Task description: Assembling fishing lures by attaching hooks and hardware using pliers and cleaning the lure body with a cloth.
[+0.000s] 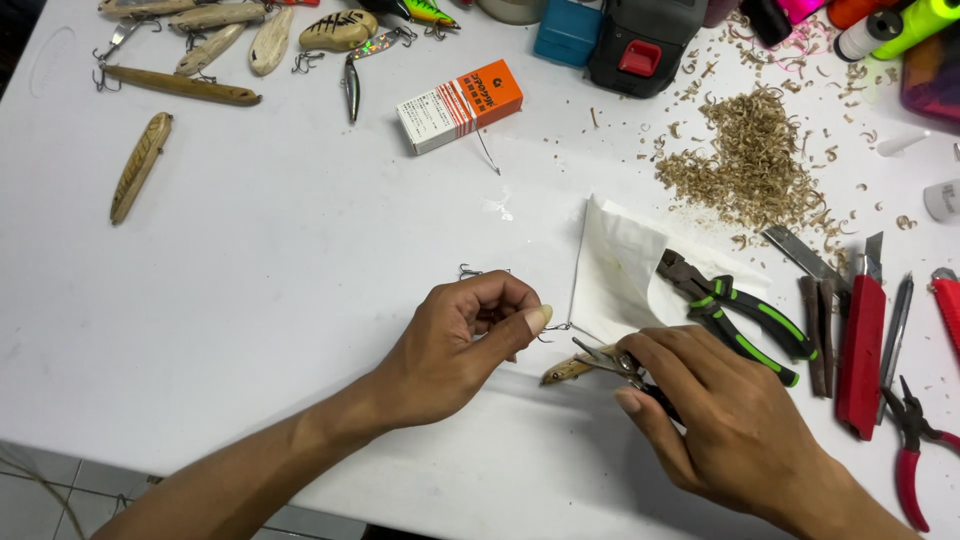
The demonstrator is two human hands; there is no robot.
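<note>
White surface [250, 300]. Orange-and-white striped box [459, 105] far centre. Black pliers with green-striped handles [735, 315] right. Red utility knife [860, 355] and red-handled pliers [912, 440] far right. Tan wood shavings [750, 165]. Brown-striped wooden lure blank [140, 165] left.

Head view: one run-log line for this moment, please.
left hand: pinches small metal treble hook | right hand: holds small pliers on carved wooden lure | surface: white table

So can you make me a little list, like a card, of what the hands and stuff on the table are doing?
left hand: pinching a small hook
right hand: gripping small pliers
pliers tip: at a little wooden lure
beside right hand: green-handled pliers on white paper
far right: red knife, red pliers
top right: pile of wood shavings
top left: carved wooden lures
middle: orange and white box
</note>
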